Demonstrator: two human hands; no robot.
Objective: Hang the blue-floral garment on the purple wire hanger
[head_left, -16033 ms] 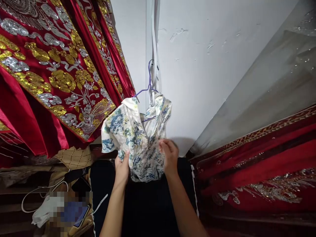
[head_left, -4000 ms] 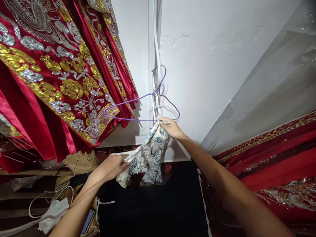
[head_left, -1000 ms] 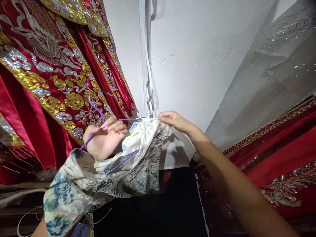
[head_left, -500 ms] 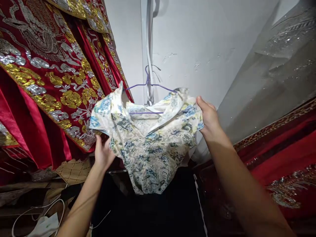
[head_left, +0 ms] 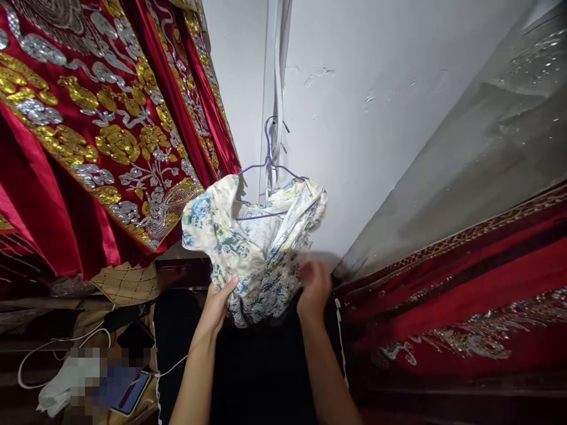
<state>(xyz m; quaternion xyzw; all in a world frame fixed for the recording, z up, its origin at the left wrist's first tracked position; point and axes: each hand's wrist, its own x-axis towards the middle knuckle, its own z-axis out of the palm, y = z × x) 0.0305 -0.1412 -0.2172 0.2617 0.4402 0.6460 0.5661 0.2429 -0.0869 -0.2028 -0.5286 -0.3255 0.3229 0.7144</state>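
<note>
A short-sleeved floral blouse (head_left: 248, 242), cream with blue and yellow flowers, hangs on a thin purple hanger (head_left: 268, 160). The hanger's hook rests on a small peg on the wall. My left hand (head_left: 218, 307) grips the blouse's lower left side, thumb in front and the other fingers hidden behind the cloth. By the right side of the blouse is my right hand (head_left: 315, 289), its fingers smeared by motion, so I cannot tell whether it touches the cloth. The bodice looks bunched towards its lower end.
Red embroidered cloth (head_left: 119, 141) with gold and silver sequins hangs at left. A white strap (head_left: 278, 71) runs down the white wall (head_left: 363, 53). Sheer glittery fabric (head_left: 443, 171) and a red garment (head_left: 487, 283) are at right. A phone (head_left: 131, 392) and white cable lie lower left.
My right hand has left the right sleeve and come down and inward beside the bodice. My left hand has moved from under the left sleeve to grip the lower side. The blouse has drawn narrower.
</note>
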